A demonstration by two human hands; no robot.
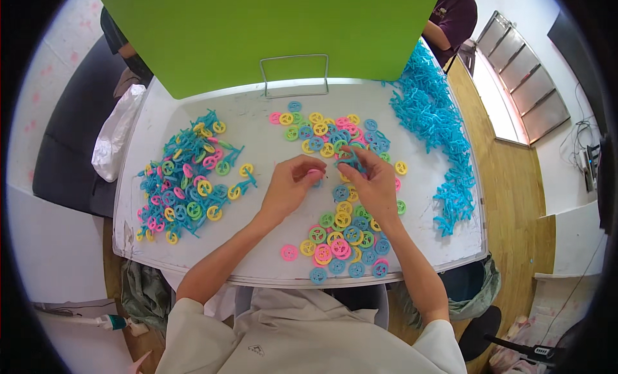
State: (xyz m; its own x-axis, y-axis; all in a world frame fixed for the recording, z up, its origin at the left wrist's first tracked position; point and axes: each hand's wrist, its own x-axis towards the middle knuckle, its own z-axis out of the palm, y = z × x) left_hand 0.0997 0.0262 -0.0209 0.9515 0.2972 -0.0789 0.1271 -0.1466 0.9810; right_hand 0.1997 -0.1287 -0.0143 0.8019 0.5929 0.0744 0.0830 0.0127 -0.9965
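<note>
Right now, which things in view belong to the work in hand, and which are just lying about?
Apparently in the work:
Left hand, contents unclear
Right hand, holding a blue stem
Loose wheels
Stem pile, right
Wheel-and-stem pile, left

Apparently just there:
White bag
Green board
Wire frame
Black sofa

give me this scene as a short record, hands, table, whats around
left hand: pinches a pink piece
right hand: holds a blue piece
surface: white table
left pile: blue parts mixed with coloured wheels
middle: loose wheels, pink, yellow, green, blue
right heap: blue branched parts
far side: green panel, wire bracket
nearby: person in purple top, far right
</note>
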